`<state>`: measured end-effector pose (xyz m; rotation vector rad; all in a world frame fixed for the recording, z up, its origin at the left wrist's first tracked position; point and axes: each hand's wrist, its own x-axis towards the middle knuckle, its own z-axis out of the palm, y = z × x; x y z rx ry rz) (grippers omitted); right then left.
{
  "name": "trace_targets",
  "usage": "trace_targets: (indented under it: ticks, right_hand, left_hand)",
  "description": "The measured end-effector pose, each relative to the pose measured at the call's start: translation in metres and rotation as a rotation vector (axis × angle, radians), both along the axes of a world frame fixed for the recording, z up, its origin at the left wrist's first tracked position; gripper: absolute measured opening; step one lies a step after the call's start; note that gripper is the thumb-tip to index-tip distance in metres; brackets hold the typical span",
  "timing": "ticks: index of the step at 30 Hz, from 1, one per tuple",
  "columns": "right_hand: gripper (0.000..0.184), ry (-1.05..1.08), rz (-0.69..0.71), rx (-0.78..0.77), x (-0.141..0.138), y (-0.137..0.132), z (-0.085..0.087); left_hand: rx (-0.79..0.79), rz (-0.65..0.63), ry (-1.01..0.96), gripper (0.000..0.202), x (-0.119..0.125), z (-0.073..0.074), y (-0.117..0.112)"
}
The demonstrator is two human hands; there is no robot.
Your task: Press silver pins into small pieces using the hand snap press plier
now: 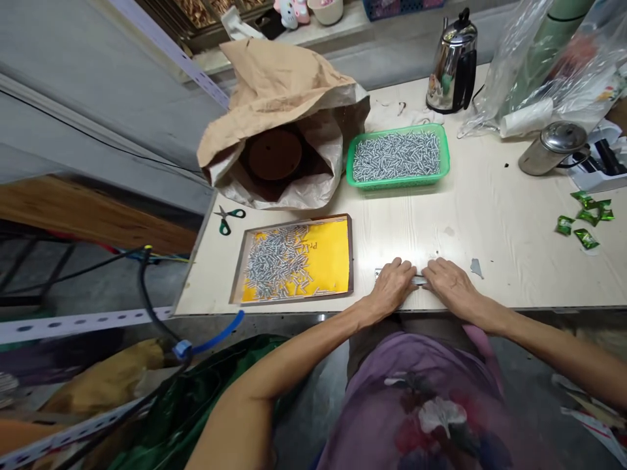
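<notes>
At the table's front edge, my left hand (393, 287) and my right hand (453, 285) are side by side, fingers curled down over a narrow silvery metal strip (420, 281). A short stretch of the strip shows between the hands, and one end sticks out left of my left hand. The rest lies hidden under the fingers. To the left is a shallow tray (351, 254) with a yellow lining (330, 251), holding a heap of small silvery metal pins (274, 261). Farther back, a green plastic basket (398, 184) is full of small silvery threaded-looking pieces (396, 156).
An open brown paper sack (289, 75) with a round brown object inside stands at the back left. Green-handled scissors (225, 222) lie by the left edge. A kettle (451, 65), a metal pot (553, 149) and several green-wrapped sweets (586, 238) are on the right.
</notes>
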<state>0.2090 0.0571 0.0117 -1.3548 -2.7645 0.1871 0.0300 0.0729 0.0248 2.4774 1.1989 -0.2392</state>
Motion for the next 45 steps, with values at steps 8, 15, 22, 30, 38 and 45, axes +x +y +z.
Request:
trace_targets:
  ticks: [8,15,22,30,38,45]
  right_hand:
    - [0.021,-0.027,0.050,-0.117,0.010,0.050,0.015]
    - [0.014,-0.033,0.060,-0.034,-0.010,0.086,0.003]
    - [0.016,0.046,0.474,-0.168,-0.059,0.050,0.028]
    - [0.019,0.083,0.710,-0.010,-0.094,0.040,-0.015]
    - [0.024,0.460,0.566,0.005,-0.078,0.065,0.010]
    - [0.015,0.781,-0.132,0.128,-0.041,0.162,0.070]
  left_hand:
    - [0.246,0.065,-0.287,0.046,0.005,-0.042,-0.044]
    - [0.210,0.050,-0.408,0.051,0.010,-0.057,-0.060]
    - [0.091,-0.134,-0.497,0.037,0.003,-0.040,-0.069]
    - [0.424,0.125,-0.372,0.025,-0.090,-0.020,-0.086]
    - [0.441,0.842,0.068,0.022,-0.176,-0.002,0.023]
    - [0.317,0.900,0.166,0.024,-0.180,-0.020,0.060]
